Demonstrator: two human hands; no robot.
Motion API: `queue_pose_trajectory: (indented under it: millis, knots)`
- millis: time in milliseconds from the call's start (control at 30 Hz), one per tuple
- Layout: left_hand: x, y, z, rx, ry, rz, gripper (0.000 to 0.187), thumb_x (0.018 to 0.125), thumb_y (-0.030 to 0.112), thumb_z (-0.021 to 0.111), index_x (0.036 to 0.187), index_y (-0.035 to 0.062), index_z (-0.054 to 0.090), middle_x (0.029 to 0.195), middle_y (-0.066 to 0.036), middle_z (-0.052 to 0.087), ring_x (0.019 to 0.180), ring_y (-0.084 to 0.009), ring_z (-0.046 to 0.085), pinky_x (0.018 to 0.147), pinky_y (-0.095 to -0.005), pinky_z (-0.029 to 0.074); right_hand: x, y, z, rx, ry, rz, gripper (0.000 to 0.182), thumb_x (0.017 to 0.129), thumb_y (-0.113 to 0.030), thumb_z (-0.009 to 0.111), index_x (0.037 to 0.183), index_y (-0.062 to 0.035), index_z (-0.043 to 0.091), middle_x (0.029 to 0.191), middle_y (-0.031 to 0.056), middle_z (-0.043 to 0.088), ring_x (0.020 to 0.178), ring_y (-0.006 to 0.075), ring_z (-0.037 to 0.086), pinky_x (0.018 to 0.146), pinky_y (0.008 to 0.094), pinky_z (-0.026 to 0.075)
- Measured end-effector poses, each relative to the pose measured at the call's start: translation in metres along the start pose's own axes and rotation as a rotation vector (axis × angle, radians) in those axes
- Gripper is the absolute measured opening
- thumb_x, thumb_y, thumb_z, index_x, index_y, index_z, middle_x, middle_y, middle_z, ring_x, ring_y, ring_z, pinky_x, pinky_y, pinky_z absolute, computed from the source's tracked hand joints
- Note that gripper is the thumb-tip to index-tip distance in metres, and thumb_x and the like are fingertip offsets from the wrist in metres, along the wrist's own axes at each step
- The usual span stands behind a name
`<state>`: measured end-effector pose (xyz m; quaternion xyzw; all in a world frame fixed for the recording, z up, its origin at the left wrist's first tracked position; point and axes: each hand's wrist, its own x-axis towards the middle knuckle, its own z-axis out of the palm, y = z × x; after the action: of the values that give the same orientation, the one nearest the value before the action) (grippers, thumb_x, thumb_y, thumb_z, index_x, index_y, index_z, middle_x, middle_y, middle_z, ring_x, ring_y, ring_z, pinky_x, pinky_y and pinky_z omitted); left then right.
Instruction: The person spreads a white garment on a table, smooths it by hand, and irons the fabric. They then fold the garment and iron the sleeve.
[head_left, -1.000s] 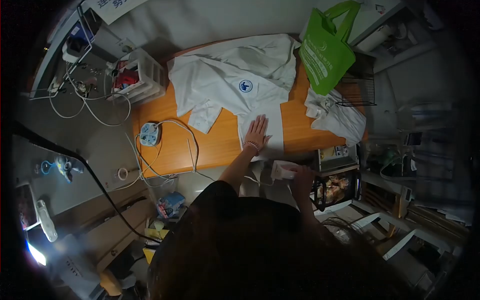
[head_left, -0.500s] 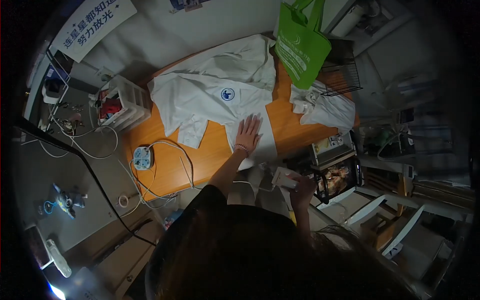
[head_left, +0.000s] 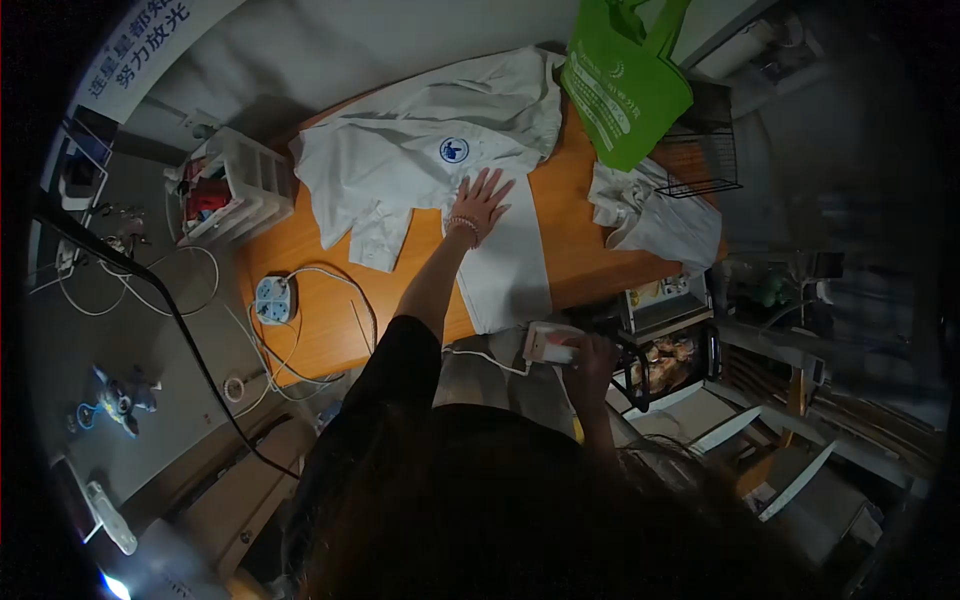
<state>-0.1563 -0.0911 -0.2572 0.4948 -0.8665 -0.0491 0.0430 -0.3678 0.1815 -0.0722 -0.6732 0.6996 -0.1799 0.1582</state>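
Observation:
A white garment (head_left: 400, 165) with a round blue emblem is spread on the orange wooden table (head_left: 580, 225). My left hand (head_left: 482, 207) lies on it just below the emblem, fingers spread, a beaded bracelet at the wrist. One sleeve of the garment reaches down to the table's front edge, under and beside that hand. My right hand (head_left: 592, 362) is closed around a small white and pinkish device (head_left: 552, 343) with a white cord, held just off the front edge. The device's underside is hidden.
A power strip (head_left: 275, 300) with cords sits on the table's left, near a white drawer unit (head_left: 240, 190). A green bag (head_left: 625, 90), a black wire basket (head_left: 705, 160) and another white cloth (head_left: 665, 220) are at the right.
My left hand has moved up the garment toward the emblem, uncovering more of the sleeve. My right hand has brought the device left and slightly up. The view has shifted a little.

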Motion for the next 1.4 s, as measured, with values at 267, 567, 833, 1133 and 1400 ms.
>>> queue_pose_trajectory:
  millis: [267, 567, 833, 1133, 1400]
  knots:
    - [0.037, -0.045, 0.000, -0.076, -0.020, 0.035, 0.053, 0.102, 0.045, 0.033, 0.152, 0.0362, 0.019, 0.162, 0.002, 0.009, 0.149, -0.0245, 0.009, 0.115, -0.0517, 0.022, 0.116, -0.006, 0.052, -0.114, -0.123, -0.179, 0.031, 0.066, -0.012, 0.070, 0.095, -0.0095, 0.059, 0.096, 0.0098, 0.057, 0.103, 0.0306, 0.054, 0.088, 0.0488, 0.037]
    - [0.054, -0.064, -0.013, -0.220, -0.315, 0.103, 0.066, 0.097, 0.029, 0.047, 0.154, 0.0347, 0.014, 0.162, -0.007, 0.008, 0.147, -0.0368, 0.010, 0.116, -0.0554, 0.019, 0.224, -0.040, 0.128, -0.206, -0.211, -0.430, 0.028, 0.075, -0.017, 0.069, 0.103, -0.0139, 0.064, 0.094, 0.0101, 0.059, 0.097, 0.0274, 0.054, 0.085, 0.0450, 0.037]
    - [0.058, -0.066, 0.003, -0.163, -0.347, 0.087, 0.072, 0.093, 0.038, 0.055, 0.152, 0.0418, 0.013, 0.162, -0.003, 0.000, 0.149, -0.0325, 0.003, 0.115, -0.0546, 0.023, 0.241, -0.056, 0.139, -0.215, -0.246, -0.419, 0.047, 0.071, -0.026, 0.079, 0.112, -0.0137, 0.059, 0.098, 0.0091, 0.059, 0.101, 0.0276, 0.056, 0.084, 0.0463, 0.038]
    - [0.050, -0.064, -0.005, -0.227, -0.296, 0.089, 0.082, 0.087, 0.053, 0.060, 0.153, 0.0380, 0.014, 0.162, -0.005, 0.000, 0.148, -0.0346, 0.004, 0.116, -0.0534, 0.020, 0.215, -0.045, 0.143, -0.378, -0.336, -0.410, 0.060, 0.065, -0.041, 0.082, 0.111, -0.0116, 0.058, 0.101, 0.0079, 0.061, 0.096, 0.0271, 0.058, 0.083, 0.0478, 0.040]
    - [0.052, -0.064, -0.018, -0.274, -0.267, 0.080, 0.082, 0.087, 0.054, 0.059, 0.153, 0.0374, 0.014, 0.162, -0.004, -0.001, 0.148, -0.0344, 0.003, 0.117, -0.0537, 0.017, 0.145, -0.043, 0.126, -0.408, -0.331, -0.373, 0.061, 0.064, -0.041, 0.083, 0.110, -0.0096, 0.058, 0.099, 0.0090, 0.060, 0.096, 0.0279, 0.059, 0.085, 0.0481, 0.041]
